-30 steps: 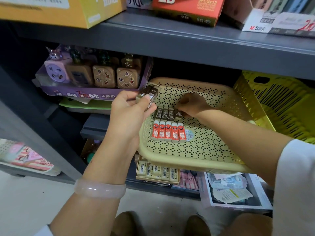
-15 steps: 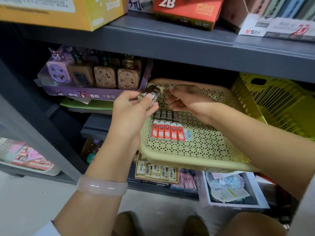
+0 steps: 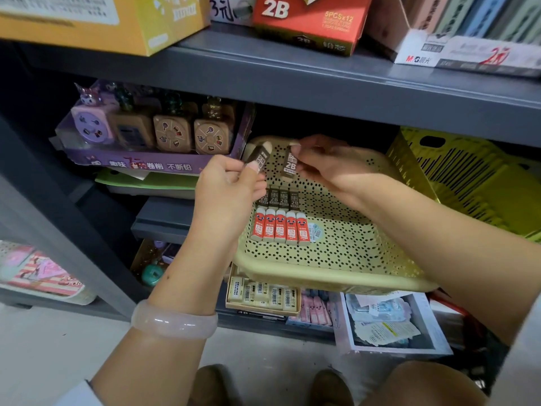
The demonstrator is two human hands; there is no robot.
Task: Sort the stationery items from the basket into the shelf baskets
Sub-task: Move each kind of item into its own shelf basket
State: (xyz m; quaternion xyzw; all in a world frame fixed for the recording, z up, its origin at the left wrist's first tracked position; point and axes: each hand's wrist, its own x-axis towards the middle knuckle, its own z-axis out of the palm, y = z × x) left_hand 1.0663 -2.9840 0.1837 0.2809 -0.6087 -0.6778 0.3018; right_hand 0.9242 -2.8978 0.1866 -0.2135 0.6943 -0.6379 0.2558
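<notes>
1. Above the beige perforated basket on the shelf, the left hand pinches a brown-sleeved eraser.
2. Right hand pinches another brown 2B eraser, held upright.
3. Rows of brown erasers and red erasers lie side by side on the basket floor.

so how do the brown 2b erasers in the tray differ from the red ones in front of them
The brown erasers wear dark brown sleeves with a large white 2B; the red erasers wear red sleeves with a cartoon face and a white label. Four brown ones show, their left end behind the left hand; five red ones lie in plain view. The brown row sits farther back in the tray. Both rows lie flat, side by side.
</notes>
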